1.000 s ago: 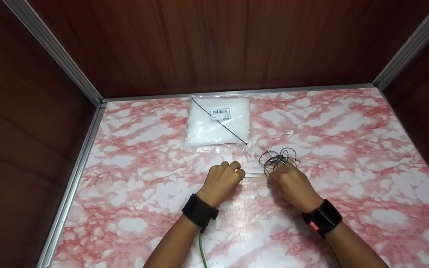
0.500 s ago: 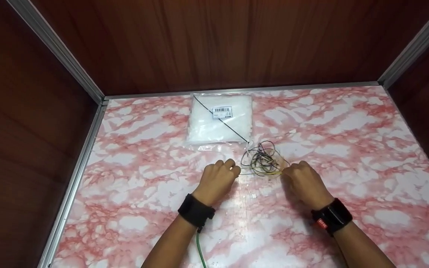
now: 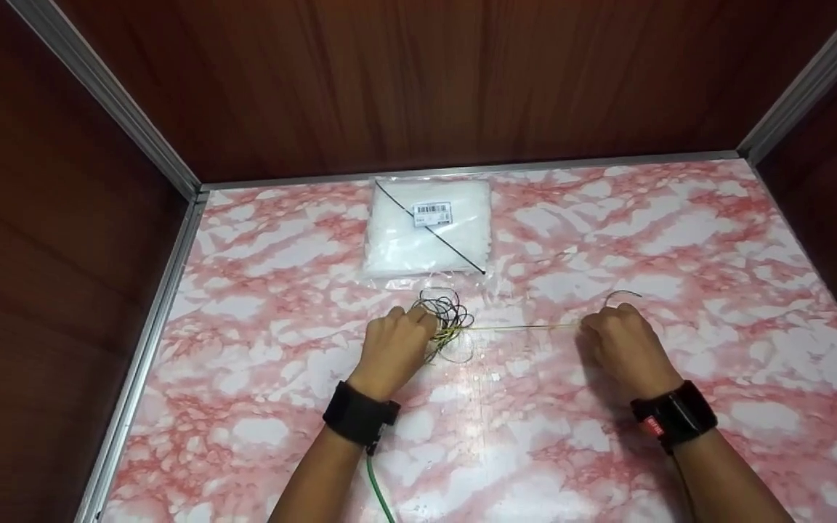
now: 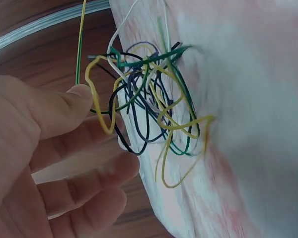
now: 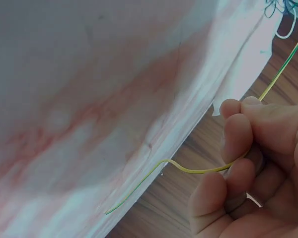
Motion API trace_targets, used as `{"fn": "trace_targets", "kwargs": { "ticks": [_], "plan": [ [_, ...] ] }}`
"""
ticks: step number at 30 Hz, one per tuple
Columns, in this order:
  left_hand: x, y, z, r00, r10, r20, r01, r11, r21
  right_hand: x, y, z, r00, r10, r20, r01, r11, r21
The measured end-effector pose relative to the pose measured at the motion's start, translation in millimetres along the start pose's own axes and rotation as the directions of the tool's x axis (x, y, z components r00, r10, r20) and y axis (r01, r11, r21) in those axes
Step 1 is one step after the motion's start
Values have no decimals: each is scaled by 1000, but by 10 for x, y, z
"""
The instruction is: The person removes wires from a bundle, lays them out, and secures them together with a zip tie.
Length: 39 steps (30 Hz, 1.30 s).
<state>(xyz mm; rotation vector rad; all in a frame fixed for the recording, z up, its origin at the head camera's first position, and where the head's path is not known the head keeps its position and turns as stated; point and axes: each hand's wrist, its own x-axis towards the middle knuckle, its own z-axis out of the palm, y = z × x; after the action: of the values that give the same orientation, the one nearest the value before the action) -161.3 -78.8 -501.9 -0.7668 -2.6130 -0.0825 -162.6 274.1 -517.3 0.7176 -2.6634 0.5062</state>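
My left hand [image 3: 395, 350] pinches wire between thumb and forefinger, its other fingers loosely bent in the left wrist view. Beside those fingers bunches a tangle of thin wires [image 4: 161, 94], yellow, green, white and dark. A yellow-and-green wire [image 5: 284, 65] runs taut from the left hand to the right hand [image 3: 625, 350]. The right thumb and fingertips pinch it near one end. Past the right fingers, its loose end [image 5: 188, 170] curves out and stays free. Both hands are low over the pink-and-white marbled table [image 3: 259, 436], well apart.
Behind the tangle lies a clear plastic bag [image 3: 397, 247] of white material, with a barcode label [image 3: 431, 214] and a black diagonal strip. Dark wood panels [image 3: 418, 87] with metal edging wall in the back and sides. A green cable [image 3: 378, 490] trails from the left wristband.
My right hand has moved right, drawing the wire into a longer taut stretch with a free end showing beyond it. The left hand has shifted left, and the tangle has moved left to it.
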Motion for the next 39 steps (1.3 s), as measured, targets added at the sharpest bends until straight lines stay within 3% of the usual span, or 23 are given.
{"fn": "trace_targets", "kwargs": {
  "ticks": [6, 14, 21, 26, 32, 39],
  "plan": [
    [-38, -76, 58, 998, -66, 7, 66, 997, 49, -20, 35, 11, 1000, 11, 11, -11, 1000, 18],
    [-36, -74, 158, 997, -73, -2, 73, 995, 74, -84, 149, 10, 999, 37, -18, -37, 999, 20],
    [31, -24, 214, 998, -48, -42, 51, 997, 64, -130, 212, -57, 991, 135, -8, -135, 990, 47],
    [40, -19, 220, 998, -65, -16, 66, 996, 57, -147, 257, -92, 988, 154, 13, -154, 988, 32],
    [26, -65, 202, 992, -118, 52, 115, 992, 60, -178, 312, -154, 981, 190, 23, -191, 981, 30],
    [-38, -169, 119, 972, -227, 55, 221, 971, 92, -148, 291, -144, 987, 160, 21, -160, 986, 36]
  ]
}}
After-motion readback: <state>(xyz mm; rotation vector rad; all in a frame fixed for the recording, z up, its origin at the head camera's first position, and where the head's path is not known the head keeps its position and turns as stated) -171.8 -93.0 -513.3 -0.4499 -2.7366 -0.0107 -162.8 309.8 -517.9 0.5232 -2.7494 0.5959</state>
